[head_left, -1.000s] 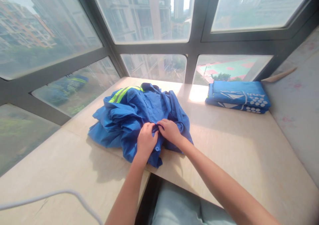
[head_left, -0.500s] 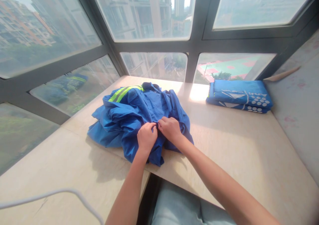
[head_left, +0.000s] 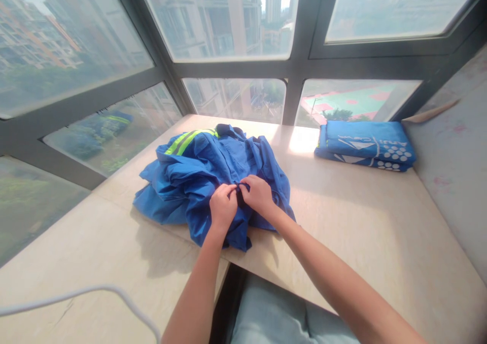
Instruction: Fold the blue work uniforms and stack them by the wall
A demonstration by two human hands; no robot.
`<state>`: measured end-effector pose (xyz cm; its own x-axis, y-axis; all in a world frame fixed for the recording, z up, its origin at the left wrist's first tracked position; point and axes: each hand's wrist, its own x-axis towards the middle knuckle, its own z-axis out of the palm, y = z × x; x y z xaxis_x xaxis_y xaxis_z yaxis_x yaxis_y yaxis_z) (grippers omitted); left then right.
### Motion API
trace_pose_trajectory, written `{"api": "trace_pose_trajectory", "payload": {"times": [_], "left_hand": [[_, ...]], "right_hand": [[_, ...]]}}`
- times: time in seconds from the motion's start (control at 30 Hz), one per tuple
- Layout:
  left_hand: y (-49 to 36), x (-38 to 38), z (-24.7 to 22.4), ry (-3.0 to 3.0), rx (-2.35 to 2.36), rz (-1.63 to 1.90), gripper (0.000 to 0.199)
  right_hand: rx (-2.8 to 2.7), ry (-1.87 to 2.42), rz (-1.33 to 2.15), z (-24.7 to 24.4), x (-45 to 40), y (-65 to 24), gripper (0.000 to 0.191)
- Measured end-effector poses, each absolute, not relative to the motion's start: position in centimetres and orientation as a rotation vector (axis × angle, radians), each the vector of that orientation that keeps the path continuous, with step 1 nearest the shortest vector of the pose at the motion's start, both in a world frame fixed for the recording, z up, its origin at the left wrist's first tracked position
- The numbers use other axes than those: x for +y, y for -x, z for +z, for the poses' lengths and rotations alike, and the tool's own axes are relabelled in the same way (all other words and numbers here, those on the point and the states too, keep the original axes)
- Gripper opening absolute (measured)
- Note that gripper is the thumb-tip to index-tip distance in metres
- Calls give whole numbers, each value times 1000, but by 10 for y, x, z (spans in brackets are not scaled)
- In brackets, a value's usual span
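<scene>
A blue work jacket with a yellow-green and grey reflective stripe lies crumpled on the pale tabletop. Its dark collar points toward the windows. My left hand pinches the jacket's front edge near the middle. Close beside it, my right hand pinches the same front edge, with the fingertips of both hands nearly touching. Whatever small fastening may lie between the fingertips is hidden.
At the back right, against the wall, sits a folded blue garment with white printing. A white cable curves across the front left. Grey-framed windows border the table's far and left sides.
Both hands stay at the jacket's front edge. My right hand has shifted slightly up and left, its fingers curling more. The jacket has barely moved.
</scene>
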<state>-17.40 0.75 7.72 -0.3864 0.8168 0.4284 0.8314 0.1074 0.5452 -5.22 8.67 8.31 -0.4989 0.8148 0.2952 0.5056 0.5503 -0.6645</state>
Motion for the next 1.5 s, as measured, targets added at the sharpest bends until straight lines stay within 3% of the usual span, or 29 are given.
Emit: {"api": "trace_pose_trajectory", "payload": {"times": [0.47,0.73,1.0,1.1,1.3,1.5], "left_hand": [[181,1,76,1853,-2274,-1180,26],[183,-3,74,1850,-2234,-1503,23],[200,-14,75,1863,-2326,-1517,25],[217,-26,73,1790,-2446,-1513,26],[231,-42,82,1926,-2536,-1451,33],[218,-40,99,2405,-2372,-977,39]], "right_hand": [[-2355,961,584,86,83,48,22],[-1965,943,1107,80,93,51,17],[-1708,993,1371,70,106,33,23],[-1704,1200,1229,68,122,10,22],[-2155,1478,620,77,135,-13,27],[-2342,1041,320,99,114,25,29]]}}
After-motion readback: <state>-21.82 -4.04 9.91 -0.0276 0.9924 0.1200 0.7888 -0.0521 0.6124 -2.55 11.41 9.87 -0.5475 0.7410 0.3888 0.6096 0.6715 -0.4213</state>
